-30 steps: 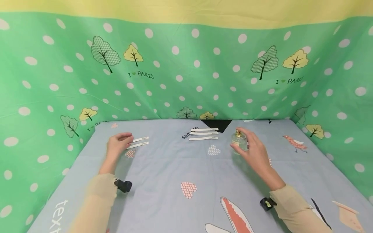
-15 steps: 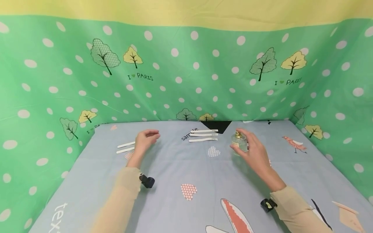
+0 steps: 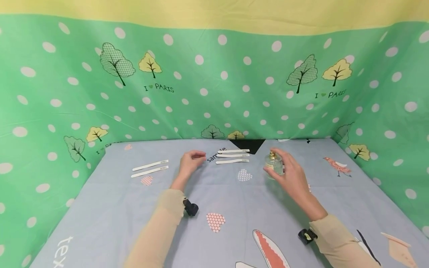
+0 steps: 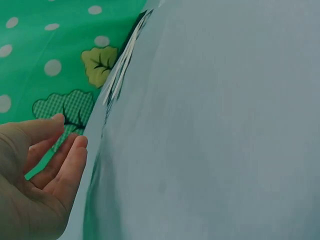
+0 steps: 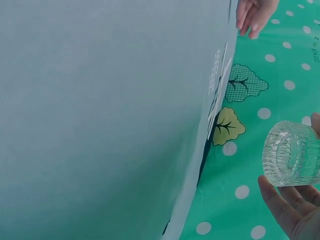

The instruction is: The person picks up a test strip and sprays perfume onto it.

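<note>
In the head view my right hand (image 3: 292, 173) grips a round clear glass perfume bottle (image 3: 273, 163) with a gold spray top, fingers at the top and thumb at its side. The right wrist view shows the bottle's ribbed glass base (image 5: 287, 152) raised above the cloth. My left hand (image 3: 191, 162) hovers over the table with loosely bent fingers and nothing in them; in the left wrist view thumb and fingertips stand apart. Just right of it lie three white paper test strips (image 3: 232, 155), one above another. Two similar strips (image 3: 149, 169) lie to its left.
A grey-blue printed cloth (image 3: 187, 238) covers the table, with hearts, a bird and lettering on it. Behind and at both sides hangs a green dotted curtain (image 3: 187, 85). Each wrist carries a small black camera (image 3: 191, 207).
My left hand has moved away from the two left strips, rightward toward the three middle strips, uncovering the left pair. The right hand holds the perfume bottle in nearly the same place.
</note>
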### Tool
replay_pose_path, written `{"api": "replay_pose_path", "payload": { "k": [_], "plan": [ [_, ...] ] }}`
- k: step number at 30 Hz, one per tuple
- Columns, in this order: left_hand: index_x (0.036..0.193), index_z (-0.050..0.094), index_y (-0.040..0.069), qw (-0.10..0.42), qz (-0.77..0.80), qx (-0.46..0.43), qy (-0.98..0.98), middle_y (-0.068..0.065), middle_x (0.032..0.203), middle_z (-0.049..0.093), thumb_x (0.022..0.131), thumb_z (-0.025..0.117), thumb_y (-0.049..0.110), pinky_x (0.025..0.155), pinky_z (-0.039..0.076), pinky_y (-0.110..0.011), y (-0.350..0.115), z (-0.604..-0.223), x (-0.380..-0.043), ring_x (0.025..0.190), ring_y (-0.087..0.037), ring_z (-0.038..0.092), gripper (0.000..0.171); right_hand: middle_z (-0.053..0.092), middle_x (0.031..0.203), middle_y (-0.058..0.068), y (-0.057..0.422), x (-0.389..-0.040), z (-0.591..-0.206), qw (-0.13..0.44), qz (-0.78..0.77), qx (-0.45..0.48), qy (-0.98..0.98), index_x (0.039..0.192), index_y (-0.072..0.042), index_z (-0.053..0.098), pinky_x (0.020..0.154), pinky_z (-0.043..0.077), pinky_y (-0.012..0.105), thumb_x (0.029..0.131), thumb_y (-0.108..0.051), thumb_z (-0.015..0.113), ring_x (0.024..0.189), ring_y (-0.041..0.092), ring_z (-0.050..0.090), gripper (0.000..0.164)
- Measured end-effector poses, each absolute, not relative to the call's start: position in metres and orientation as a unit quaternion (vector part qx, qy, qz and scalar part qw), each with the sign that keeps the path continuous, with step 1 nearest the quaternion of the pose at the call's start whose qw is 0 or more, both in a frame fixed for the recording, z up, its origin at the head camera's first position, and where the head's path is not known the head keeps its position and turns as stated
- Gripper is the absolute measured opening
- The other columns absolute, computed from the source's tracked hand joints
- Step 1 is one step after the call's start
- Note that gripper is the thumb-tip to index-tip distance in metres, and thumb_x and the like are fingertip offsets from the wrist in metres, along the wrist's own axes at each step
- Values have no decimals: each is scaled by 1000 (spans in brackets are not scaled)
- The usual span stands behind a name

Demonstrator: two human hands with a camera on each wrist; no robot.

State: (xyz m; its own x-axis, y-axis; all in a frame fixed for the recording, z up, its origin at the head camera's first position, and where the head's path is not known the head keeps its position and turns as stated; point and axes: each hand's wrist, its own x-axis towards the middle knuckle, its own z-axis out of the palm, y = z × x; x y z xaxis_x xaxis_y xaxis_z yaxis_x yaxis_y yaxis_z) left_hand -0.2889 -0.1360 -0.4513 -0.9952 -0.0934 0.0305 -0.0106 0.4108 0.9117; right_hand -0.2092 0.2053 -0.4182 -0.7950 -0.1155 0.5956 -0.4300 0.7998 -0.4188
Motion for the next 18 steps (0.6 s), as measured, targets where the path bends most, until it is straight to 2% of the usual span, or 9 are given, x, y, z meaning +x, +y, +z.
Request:
{"api": "replay_pose_path", "payload": {
  "k": [4, 9, 13, 18],
  "plan": [
    [112, 73, 3, 24, -545, 27, -838, -16, 112, 74, 88, 73, 8, 83, 60, -30, -119, -455, -294, 101, -28, 72, 24, 65, 121, 16, 204, -210, -418, 280, 279, 155, -906, 140, -18, 52, 63, 53, 37, 81, -26, 84, 83, 27, 62, 67],
    [107, 76, 5, 12, -526, 25, -850, -13, 109, 76, 87, 75, 10, 83, 59, -30, -104, -462, -299, 102, -26, 71, 21, 65, 121, 16, 203, -209, -421, 276, 277, 156, -907, 139, -17, 52, 62, 52, 34, 81, -26, 84, 82, 26, 63, 67],
    [100, 78, 6, 12, -525, 34, -850, -11, 102, 77, 82, 79, 10, 85, 58, -32, -102, -468, -300, 98, -24, 71, 18, 65, 121, 17, 202, -208, -422, 270, 277, 152, -909, 139, -18, 52, 62, 52, 33, 81, -27, 84, 83, 27, 63, 67],
    [95, 78, 7, 18, -511, 23, -859, -9, 94, 78, 76, 83, 8, 80, 58, -28, -98, -466, -299, 87, -19, 73, 20, 65, 120, 17, 202, -207, -419, 264, 280, 151, -911, 139, -20, 52, 61, 51, 33, 82, -27, 83, 82, 27, 62, 66]
  ]
}}
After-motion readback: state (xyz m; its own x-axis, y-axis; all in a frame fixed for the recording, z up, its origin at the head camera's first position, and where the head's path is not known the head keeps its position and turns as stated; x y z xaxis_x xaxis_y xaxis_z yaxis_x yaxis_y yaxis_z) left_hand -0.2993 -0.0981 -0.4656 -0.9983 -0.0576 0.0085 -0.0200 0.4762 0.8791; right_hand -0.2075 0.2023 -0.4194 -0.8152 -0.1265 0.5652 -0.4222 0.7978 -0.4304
